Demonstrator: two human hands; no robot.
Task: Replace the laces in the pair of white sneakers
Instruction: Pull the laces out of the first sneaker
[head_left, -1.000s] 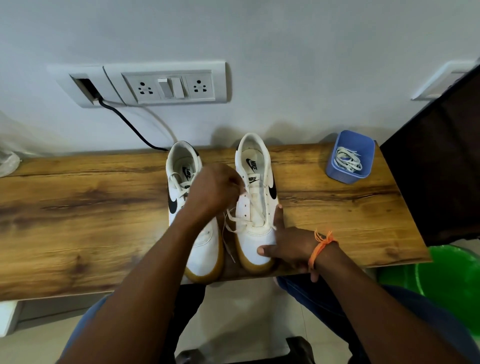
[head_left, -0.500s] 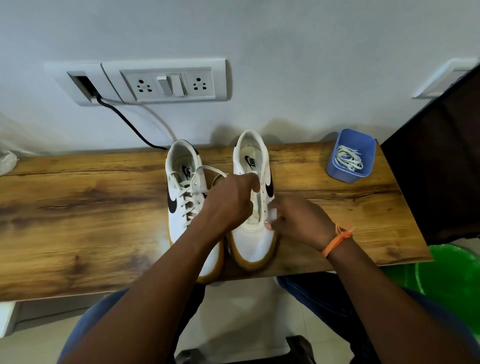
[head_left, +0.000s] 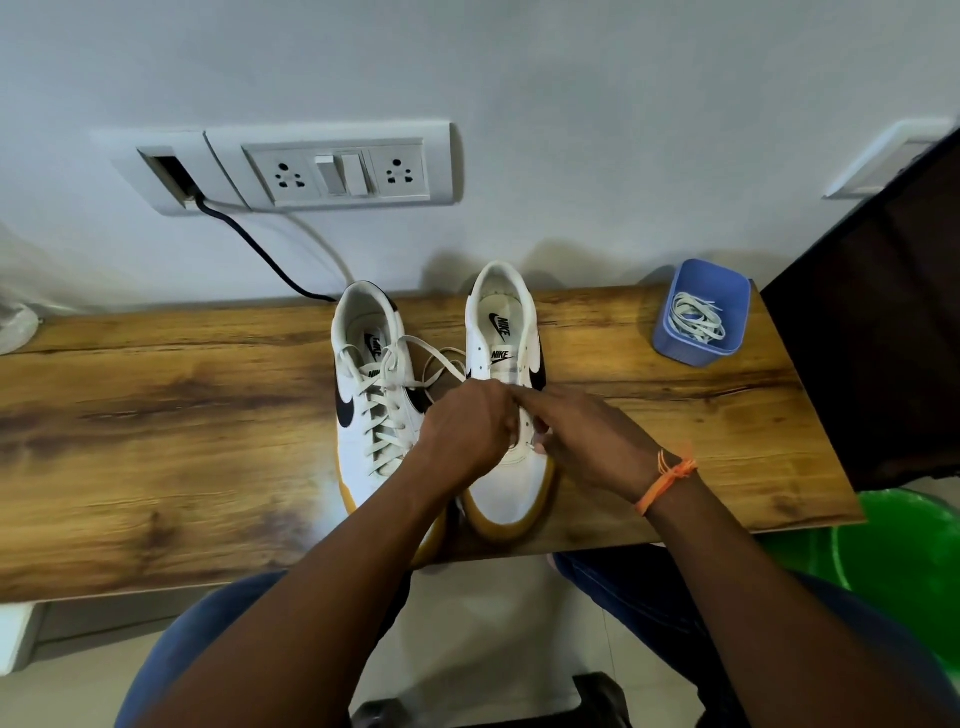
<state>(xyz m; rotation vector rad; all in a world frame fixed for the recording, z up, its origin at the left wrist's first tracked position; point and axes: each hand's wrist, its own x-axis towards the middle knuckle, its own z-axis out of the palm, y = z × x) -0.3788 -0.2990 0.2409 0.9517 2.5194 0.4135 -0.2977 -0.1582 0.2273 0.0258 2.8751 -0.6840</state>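
Sneakers: white low-top sneakers with black swooshes and tan gum soles stand side by side, toes toward you, on the wooden tabletop (head_left: 156, 415) — the left sneaker (head_left: 363, 415) fully laced, the right sneaker (head_left: 511, 488) under your hands.
Left hand: your left hand (head_left: 467, 431) sits curled over the right sneaker's eyelet area; whether it pinches a lace cannot be told.
Right hand: your right hand (head_left: 587, 441), orange thread band (head_left: 667, 480) at the wrist, pinches something small and white at the shoe's eyelet edge.
Loose lace: the left sneaker's white lace ends (head_left: 436, 364) trail between the shoes.
Spare laces: white laces (head_left: 696, 319) lie bundled in a small blue plastic tub (head_left: 680, 351) — far right of the tabletop.
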